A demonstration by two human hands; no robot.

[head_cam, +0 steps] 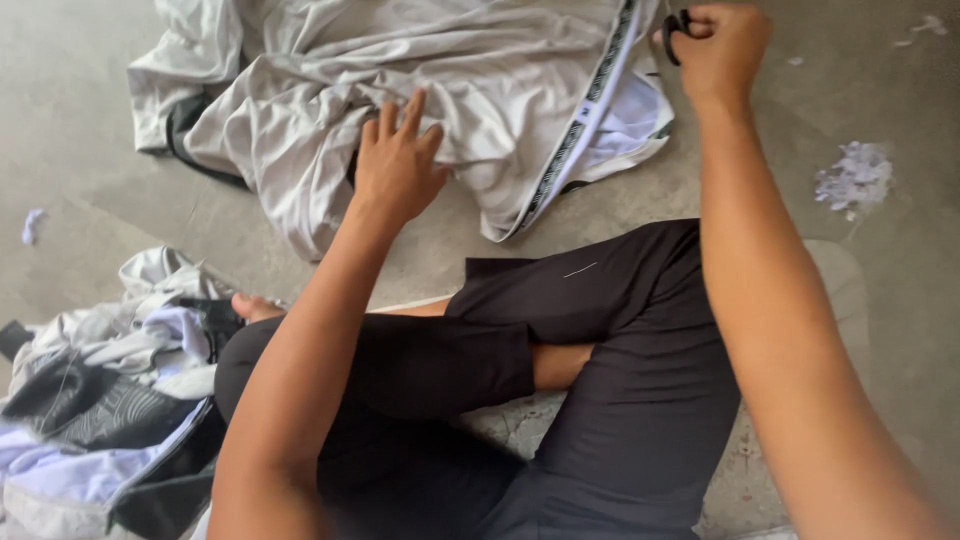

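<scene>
A crumpled light-grey garment [330, 90] with a black patterned stripe [585, 110] lies on the concrete floor in front of my crossed legs [560, 370]. My left hand [397, 160] rests flat on the garment with its fingers spread. At the top right, my right hand [722, 50] is closed around the black handles of a pair of scissors [676, 28] beside the striped edge. The blades are hidden.
A heap of grey, white and black clothes [110, 400] lies at the lower left beside my knee. A small pile of white-lilac fabric scraps [855, 178] sits on the floor [80, 120] at right. A tiny scrap [32, 226] lies at far left.
</scene>
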